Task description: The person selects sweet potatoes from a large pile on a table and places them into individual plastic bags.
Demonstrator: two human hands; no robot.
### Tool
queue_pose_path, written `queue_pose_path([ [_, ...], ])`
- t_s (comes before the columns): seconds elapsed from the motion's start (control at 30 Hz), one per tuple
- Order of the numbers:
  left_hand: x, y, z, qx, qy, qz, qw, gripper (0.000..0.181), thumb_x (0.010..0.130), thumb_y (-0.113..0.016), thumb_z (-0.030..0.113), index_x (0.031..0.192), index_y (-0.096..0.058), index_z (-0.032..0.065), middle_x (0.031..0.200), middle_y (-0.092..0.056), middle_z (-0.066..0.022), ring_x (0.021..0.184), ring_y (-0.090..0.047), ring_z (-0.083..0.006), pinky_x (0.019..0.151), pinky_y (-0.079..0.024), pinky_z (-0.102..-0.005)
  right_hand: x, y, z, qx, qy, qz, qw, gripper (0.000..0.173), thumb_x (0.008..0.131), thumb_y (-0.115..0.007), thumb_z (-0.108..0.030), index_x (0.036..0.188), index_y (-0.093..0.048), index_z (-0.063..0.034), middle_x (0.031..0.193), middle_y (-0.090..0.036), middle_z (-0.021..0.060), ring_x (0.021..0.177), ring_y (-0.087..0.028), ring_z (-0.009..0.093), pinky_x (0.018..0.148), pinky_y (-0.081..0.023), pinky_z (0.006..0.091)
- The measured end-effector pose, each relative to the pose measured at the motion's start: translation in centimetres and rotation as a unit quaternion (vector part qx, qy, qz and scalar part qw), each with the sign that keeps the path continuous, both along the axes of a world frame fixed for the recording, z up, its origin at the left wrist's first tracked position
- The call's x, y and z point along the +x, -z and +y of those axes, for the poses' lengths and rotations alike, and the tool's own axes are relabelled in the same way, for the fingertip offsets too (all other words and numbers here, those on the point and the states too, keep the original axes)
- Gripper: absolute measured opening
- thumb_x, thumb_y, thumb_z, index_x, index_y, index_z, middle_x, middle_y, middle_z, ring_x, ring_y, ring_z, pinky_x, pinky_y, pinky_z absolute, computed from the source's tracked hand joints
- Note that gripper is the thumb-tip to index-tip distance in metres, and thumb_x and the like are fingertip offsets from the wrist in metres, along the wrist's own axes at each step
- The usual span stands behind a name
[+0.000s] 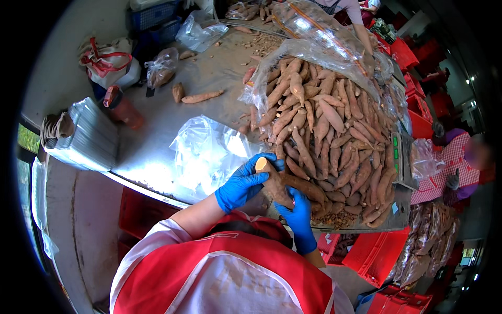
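A thick brown sweet potato (pixel 275 188) with a pale cut end is held between both hands, close to my red apron. My left hand (pixel 249 182), in a blue glove, grips its upper part near the cut face. Around its lower end are the fingers of my right hand (pixel 296 214), gloved in blue too; whether they hold anything else is hidden. Just beyond lies a large heap of sweet potatoes (pixel 333 129) on the metal table (pixel 157 117). Clear plastic bags (pixel 211 149) lie crumpled left of the heap.
A scale (pixel 400 161) stands at the heap's right. At left are a stack of clear plastic trays (pixel 88 133), a red bottle (pixel 124 110) and two loose sweet potatoes (pixel 202 97). Red crates (pixel 376 251) sit below the table edge. A person's arm (pixel 362 37) reaches in at the far side.
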State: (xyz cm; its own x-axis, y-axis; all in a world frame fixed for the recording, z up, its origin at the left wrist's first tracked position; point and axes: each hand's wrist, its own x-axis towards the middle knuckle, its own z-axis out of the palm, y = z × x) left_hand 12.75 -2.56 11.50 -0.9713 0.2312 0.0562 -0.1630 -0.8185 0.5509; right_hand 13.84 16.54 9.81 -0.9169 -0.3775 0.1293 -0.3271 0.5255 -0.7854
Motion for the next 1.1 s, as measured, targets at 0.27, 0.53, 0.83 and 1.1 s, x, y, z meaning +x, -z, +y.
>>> queue_pose_path([
  [0.27, -0.4, -0.6, 0.8, -0.049, -0.016, 0.035, 0.998, 0.052, 0.081, -0.061, 0.028, 0.122, -0.043, 0.0011, 0.118, -0.050, -0.0140, 0.111, -0.048, -0.0253, 0.096, -0.036, -0.0376, 1.4, -0.3, 0.6, -0.275, 0.040, -0.228, 0.933, 0.037, 0.074, -0.068, -0.015, 0.103, -0.054, 0.0022, 0.087, -0.058, 0.0050, 0.079, -0.054, 0.014, 0.070, -0.045, 0.0265],
  [0.53, -0.9, -0.1, 2.4, -0.025, 0.032, -0.033, 0.999, 0.051, 0.085, -0.055, 0.032, 0.125, -0.042, 0.0039, 0.120, -0.049, -0.0135, 0.112, -0.048, -0.0250, 0.097, -0.035, -0.0383, 1.9, 0.3, 3.6, -0.392, -0.012, -0.417, 0.820, 0.044, 0.076, -0.063, -0.041, 0.093, -0.054, -0.0016, 0.064, -0.049, -0.0005, 0.051, -0.041, 0.007, 0.046, -0.030, 0.0201],
  [0.83, -0.7, 0.4, 4.1, -0.121, 0.092, -0.080, 0.985, 0.054, 0.085, -0.055, 0.026, 0.131, -0.034, 0.0067, 0.127, -0.044, -0.0134, 0.118, -0.043, -0.0267, 0.099, -0.032, -0.0413, 1.7, 0.5, 4.3, -0.362, 0.043, -0.333, 0.870, 0.039, 0.079, -0.064, -0.023, 0.106, -0.051, 0.0015, 0.083, -0.058, 0.0046, 0.071, -0.054, 0.009, 0.065, -0.044, 0.0224],
  [1.1, 1.5, 3.0, 2.6, -0.314, 0.045, 0.022, 0.948, 0.056, 0.087, -0.055, 0.014, 0.134, -0.028, 0.0036, 0.127, -0.043, -0.0094, 0.117, -0.041, -0.0186, 0.099, -0.032, -0.0326, 1.7, 3.2, 5.6, -0.340, -0.029, -0.461, 0.819, 0.040, 0.082, -0.059, -0.026, 0.109, -0.050, 0.0017, 0.085, -0.059, 0.0066, 0.072, -0.054, 0.011, 0.064, -0.044, 0.0232],
])
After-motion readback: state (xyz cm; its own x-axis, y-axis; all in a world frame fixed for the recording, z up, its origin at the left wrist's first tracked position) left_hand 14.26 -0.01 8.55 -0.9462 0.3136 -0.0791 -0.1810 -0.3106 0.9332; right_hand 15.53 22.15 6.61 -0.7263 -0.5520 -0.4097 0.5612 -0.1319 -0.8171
